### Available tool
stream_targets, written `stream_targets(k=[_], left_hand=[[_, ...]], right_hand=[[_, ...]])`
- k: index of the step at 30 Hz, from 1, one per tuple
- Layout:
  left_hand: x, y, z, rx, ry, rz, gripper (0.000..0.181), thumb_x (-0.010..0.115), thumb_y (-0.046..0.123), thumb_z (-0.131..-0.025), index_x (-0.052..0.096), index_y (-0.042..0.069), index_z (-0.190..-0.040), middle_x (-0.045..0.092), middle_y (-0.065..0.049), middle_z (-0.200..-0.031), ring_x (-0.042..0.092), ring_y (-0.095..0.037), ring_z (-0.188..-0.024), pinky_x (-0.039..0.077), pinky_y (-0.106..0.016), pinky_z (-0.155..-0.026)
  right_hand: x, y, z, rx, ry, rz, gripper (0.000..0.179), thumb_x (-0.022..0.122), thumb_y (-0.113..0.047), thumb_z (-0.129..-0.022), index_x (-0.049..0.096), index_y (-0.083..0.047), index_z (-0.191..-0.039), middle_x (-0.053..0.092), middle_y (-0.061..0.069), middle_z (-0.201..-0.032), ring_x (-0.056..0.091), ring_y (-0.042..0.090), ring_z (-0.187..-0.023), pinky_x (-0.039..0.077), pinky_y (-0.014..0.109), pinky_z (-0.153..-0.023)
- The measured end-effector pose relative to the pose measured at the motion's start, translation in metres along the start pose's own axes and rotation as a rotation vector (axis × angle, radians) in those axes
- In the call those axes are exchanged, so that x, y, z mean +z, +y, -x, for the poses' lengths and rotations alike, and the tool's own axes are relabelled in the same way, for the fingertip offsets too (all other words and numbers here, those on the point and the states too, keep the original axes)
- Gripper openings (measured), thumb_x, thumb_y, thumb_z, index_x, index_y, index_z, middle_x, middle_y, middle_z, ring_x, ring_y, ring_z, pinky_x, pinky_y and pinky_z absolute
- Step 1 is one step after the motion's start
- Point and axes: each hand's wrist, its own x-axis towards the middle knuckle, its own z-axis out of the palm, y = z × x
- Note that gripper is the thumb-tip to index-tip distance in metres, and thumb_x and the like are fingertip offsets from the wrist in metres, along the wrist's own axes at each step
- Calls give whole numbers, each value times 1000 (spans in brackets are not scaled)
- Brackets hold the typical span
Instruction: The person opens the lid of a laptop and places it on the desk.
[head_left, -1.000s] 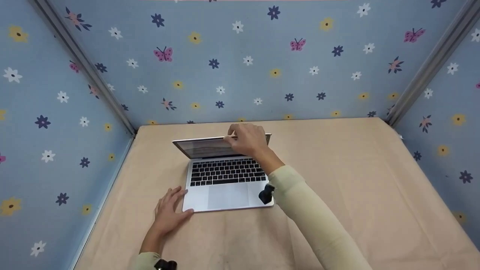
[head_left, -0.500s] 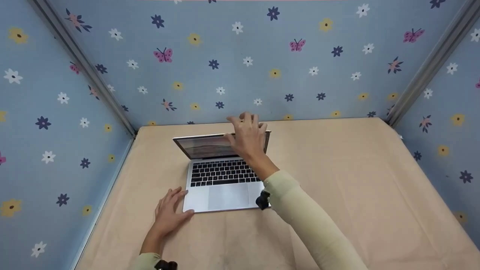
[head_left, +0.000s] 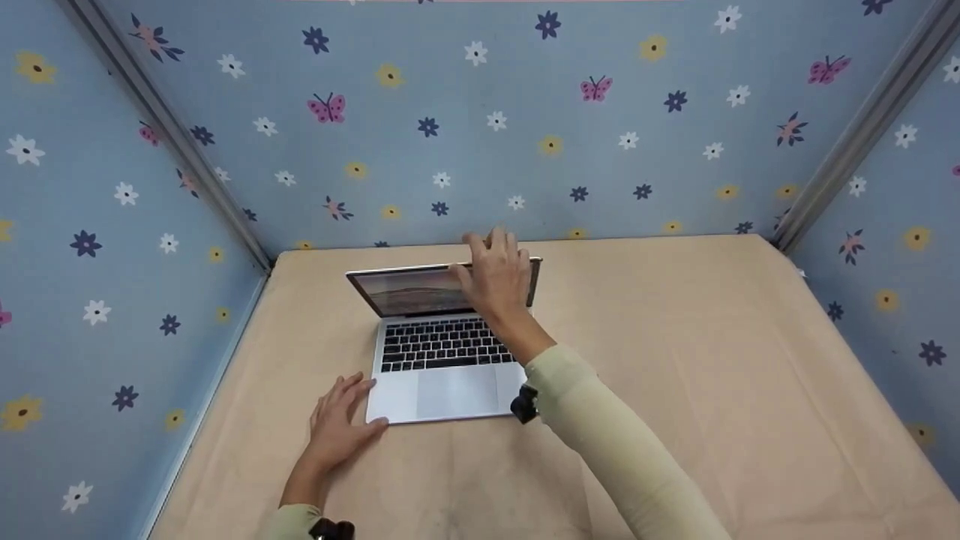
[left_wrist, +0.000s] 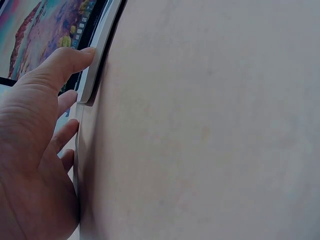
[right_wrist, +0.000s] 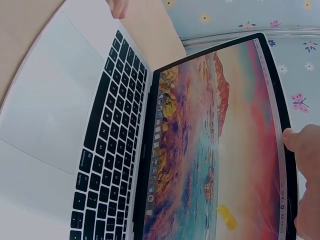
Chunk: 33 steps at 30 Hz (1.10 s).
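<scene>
A silver laptop point(head_left: 456, 394) with black keys sits partly open on the table, its lit screen point(right_wrist: 200, 135) showing a colourful landscape wallpaper. My right hand point(head_left: 498, 279) holds the lid's top edge, right of its middle. In the right wrist view the thumb point(right_wrist: 291, 140) presses the front bezel; the other fingers are mostly hidden there. At the base's front left corner rests my left hand point(head_left: 339, 427). Its thumb point(left_wrist: 80, 59) touches the front edge, and the fairly straight fingers lie along the left side.
The table has a beige cover point(head_left: 690, 360). Blue panels point(head_left: 525, 165) printed with flowers and butterflies rise behind it and on both sides. Grey posts point(head_left: 855, 135) stand at the back corners. A small black camera point(head_left: 525, 403) sits on the right wrist.
The lid has tilted slightly farther back, its top edge rising in view. My right fingers shifted up over the edge, and the right wrist moved a little left. The left hand stayed put.
</scene>
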Motion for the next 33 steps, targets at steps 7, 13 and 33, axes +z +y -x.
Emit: stream_targets(k=[7, 13, 33], left_hand=[[1, 1, 0, -3, -3, -2, 79, 87, 33, -96, 55, 10, -164, 34, -21, -184, 9, -52, -177, 1, -76, -140], [1, -2, -1, -5, 6, -3, 79, 87, 32, -95, 55, 10, -164, 34, -21, -184, 10, -53, -176, 1, -77, -140], [1, 1, -1, -13, -2, -7, 79, 87, 32, -96, 54, 11, -165, 33, -20, -185, 9, -52, -177, 0, -76, -141]], right_hand=[[0, 0, 2, -9, 11, -5, 39, 87, -43, -99, 79, -19, -129, 77, 6, -110, 67, 26, -96, 56, 42, -75], [3, 2, 3, -51, 45, 18, 31, 87, -37, -100, 79, -20, -125, 77, 4, -111, 70, 25, -101, 58, 41, -78], [6, 22, 13, -212, 26, 20, 43, 93, -32, -93, 75, -20, -130, 69, 11, -124, 67, 31, -114, 62, 47, -101]])
